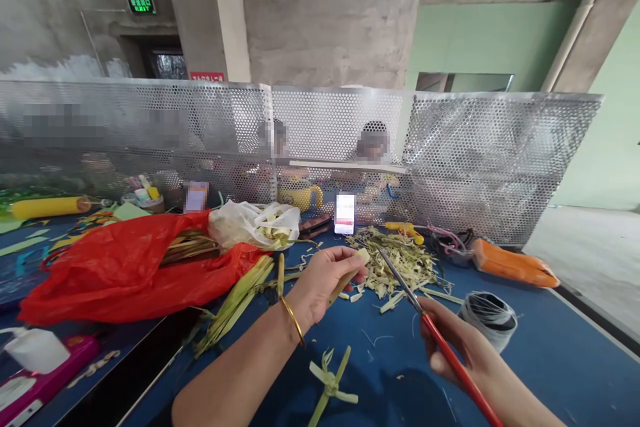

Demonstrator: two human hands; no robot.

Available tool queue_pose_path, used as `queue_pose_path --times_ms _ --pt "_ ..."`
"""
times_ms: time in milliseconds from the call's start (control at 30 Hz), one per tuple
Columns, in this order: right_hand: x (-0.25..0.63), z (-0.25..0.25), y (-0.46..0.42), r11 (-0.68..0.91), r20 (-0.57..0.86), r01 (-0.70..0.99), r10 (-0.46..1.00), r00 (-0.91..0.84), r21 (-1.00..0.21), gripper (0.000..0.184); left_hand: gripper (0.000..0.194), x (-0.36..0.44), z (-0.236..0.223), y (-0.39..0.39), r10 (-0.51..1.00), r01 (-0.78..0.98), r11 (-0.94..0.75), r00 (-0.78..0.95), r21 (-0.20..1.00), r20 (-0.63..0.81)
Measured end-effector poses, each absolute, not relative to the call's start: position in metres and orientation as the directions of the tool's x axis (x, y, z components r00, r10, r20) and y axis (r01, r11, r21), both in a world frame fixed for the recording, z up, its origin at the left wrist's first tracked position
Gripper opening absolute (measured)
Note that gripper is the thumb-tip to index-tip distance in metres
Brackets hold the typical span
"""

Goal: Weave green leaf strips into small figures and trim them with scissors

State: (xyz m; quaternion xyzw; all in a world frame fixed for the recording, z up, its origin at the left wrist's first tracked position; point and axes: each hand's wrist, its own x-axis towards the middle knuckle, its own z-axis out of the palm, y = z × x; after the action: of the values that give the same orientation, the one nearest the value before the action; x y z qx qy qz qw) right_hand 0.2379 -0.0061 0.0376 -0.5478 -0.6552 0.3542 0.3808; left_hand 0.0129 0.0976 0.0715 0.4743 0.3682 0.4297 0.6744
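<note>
My left hand (333, 280) is closed, pinching a pale strip of plant leaf (363, 255) between thumb and fingers; part of the strip hangs below the palm. My right hand (453, 340) wraps round a tool with a long red handle (450, 353) and a narrow metal end (397, 272), which points up and left toward the strip but stays apart from it. On the blue table below lies a small knotted piece of pale green leaf strips (331, 385). Behind the hands is a heap of leaf scraps (400, 263).
Left are a red plastic bag (115, 273), leaf strips (233, 310), a white plastic bag (245, 223) and a pink power strip (60, 370). A phone (345, 213) stands before a perforated metal screen (335, 120). Right are a thread spool (490, 320) and an orange packet (515, 263).
</note>
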Motion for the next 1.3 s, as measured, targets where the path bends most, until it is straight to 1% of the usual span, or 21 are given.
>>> queue_pose_path --times_ms 133,333,500,733,967,1133,1200,1233,1300 --pt "0.229 0.045 -0.008 0.095 0.062 0.558 0.995 -0.077 -0.825 0.064 0.019 0.016 0.070 0.096 0.928 -0.192 0.157 0.365 0.969 -0.078" --pt "0.222 0.044 -0.008 0.173 0.143 0.634 0.985 -0.099 -0.754 0.056 0.014 0.022 0.066 0.094 0.920 -0.164 0.175 0.380 0.971 -0.101" --pt "0.224 0.044 -0.009 0.184 0.143 0.659 0.983 -0.116 -0.729 0.055 0.015 0.023 0.060 0.095 0.905 -0.140 0.177 0.411 0.974 -0.105" --pt "0.223 0.046 -0.008 0.173 0.135 0.629 0.985 -0.109 -0.758 0.051 0.020 0.023 0.058 0.097 0.894 -0.109 0.186 0.430 0.976 -0.123" --pt "0.224 0.042 -0.006 0.204 0.151 0.618 0.979 -0.137 -0.760 0.040 0.016 0.022 0.059 0.098 0.901 -0.086 0.185 0.413 0.979 -0.134" --pt "0.225 0.040 -0.003 0.166 0.106 0.638 0.986 -0.132 -0.752 0.040 0.016 0.021 0.062 0.096 0.901 -0.074 0.208 0.402 0.975 -0.161" --pt "0.228 0.037 -0.001 0.159 0.112 0.703 0.987 -0.112 -0.693 0.039 0.016 0.019 0.065 0.095 0.898 -0.108 0.228 0.407 0.968 -0.166" --pt "0.231 0.035 0.001 0.156 0.116 0.753 0.988 -0.106 -0.639 0.040 0.016 0.018 0.067 0.095 0.898 -0.136 0.235 0.410 0.962 -0.161" --pt "0.236 0.029 0.004 0.148 0.110 0.864 0.988 -0.108 -0.481 0.041 0.017 0.015 0.071 0.096 0.902 -0.190 0.238 0.407 0.952 -0.144"
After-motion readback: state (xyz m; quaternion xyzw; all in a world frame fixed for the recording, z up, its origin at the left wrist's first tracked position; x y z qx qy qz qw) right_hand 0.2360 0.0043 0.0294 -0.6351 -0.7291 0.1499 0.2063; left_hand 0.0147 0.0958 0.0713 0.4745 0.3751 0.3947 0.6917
